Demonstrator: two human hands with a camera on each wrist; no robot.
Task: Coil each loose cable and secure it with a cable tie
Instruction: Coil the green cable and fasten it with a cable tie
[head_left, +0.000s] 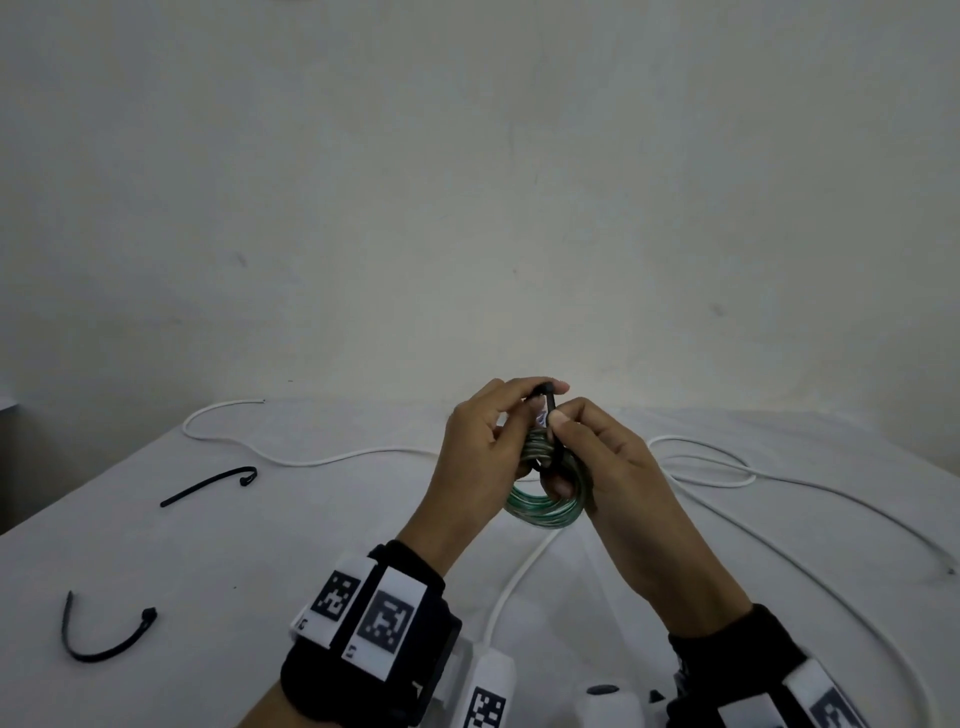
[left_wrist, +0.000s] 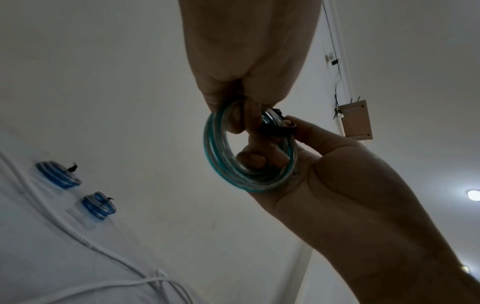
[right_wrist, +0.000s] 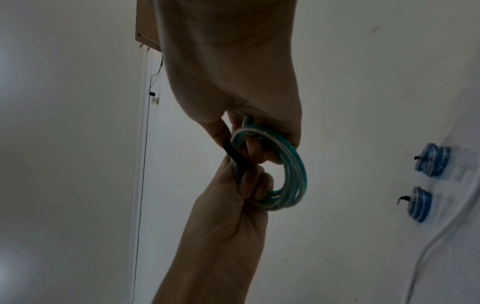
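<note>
A green-and-clear cable coil (head_left: 545, 506) is held up over the white table (head_left: 260, 561), between both hands. My left hand (head_left: 522, 402) grips the coil's left side, its thumb and forefinger at the head of a black cable tie (head_left: 550, 423) looped round the strands. From the right, my right hand (head_left: 563, 441) pinches the tie's strap against the coil. In the left wrist view, fingers pass through the coil (left_wrist: 249, 152) beside the tie (left_wrist: 278, 129). The right wrist view shows the coil (right_wrist: 291, 176) and the tie (right_wrist: 235, 155).
A loose white cable (head_left: 332, 460) runs across the table and loops at the right. Two spare black ties (head_left: 208, 486) (head_left: 104, 639) lie at the left. Two tied blue coils (left_wrist: 58, 174) (left_wrist: 100, 205) sit by the wall.
</note>
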